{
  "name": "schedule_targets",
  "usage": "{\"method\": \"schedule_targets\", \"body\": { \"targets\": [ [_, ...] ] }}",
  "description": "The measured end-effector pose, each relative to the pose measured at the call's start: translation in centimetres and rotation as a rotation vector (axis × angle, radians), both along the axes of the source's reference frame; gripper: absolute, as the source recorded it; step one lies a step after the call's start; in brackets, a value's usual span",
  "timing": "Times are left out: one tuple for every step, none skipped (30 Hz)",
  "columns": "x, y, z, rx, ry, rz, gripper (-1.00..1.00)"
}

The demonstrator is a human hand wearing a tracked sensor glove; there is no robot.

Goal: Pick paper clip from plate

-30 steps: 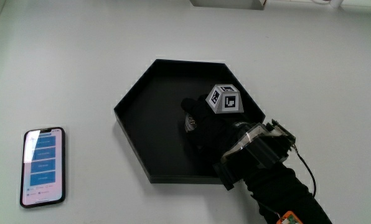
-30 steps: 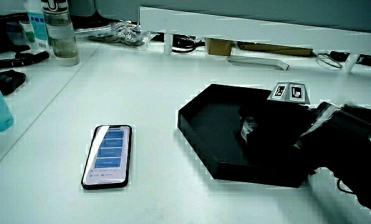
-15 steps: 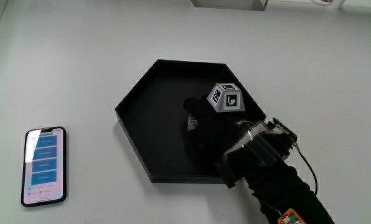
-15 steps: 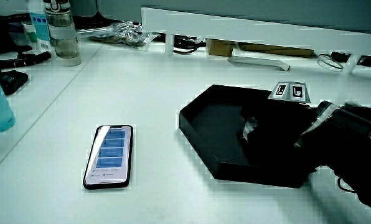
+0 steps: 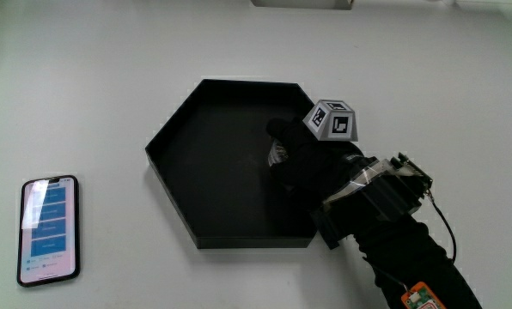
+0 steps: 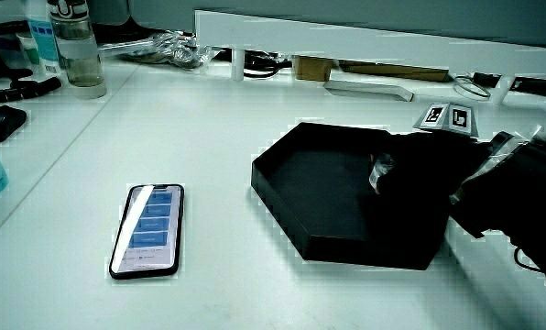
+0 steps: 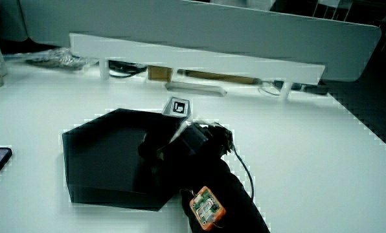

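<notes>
White table bears black plate; hand inside it.

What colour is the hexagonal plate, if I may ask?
Black; the plate shows best in the main view.

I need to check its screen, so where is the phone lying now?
The phone lies flat on the white table, screen lit, apart from the black hexagonal plate and slightly nearer to the person than the plate's middle; a side view shows the same.
</notes>
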State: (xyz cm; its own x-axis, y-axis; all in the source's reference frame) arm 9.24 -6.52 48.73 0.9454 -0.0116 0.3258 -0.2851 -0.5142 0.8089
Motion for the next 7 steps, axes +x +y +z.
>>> {"method": "schedule_targets", "body": {
  "targets": [
    [0.4, -0.1, 0.0, 0.012, 0.013, 0.005, 1.0],
    [0.7, -0.2, -0.2, 0.008, -0.007, 0.013, 1.0],
    [1.1, -0.3, -0.3, 0.002, -0.023, 0.021, 1.0],
    [1.6, -0.4, -0.4, 0.003, -0.03, 0.032, 1.0],
    [2.1, -0.4, -0.8, 0.017, -0.051, 0.045, 1.0],
    [2.7, -0.5, -0.6, 0.019, -0.031, 0.057, 1.0],
    [3.4, -0.6, -0.4, 0.02, -0.011, 0.069, 1.0]
  ]
}}
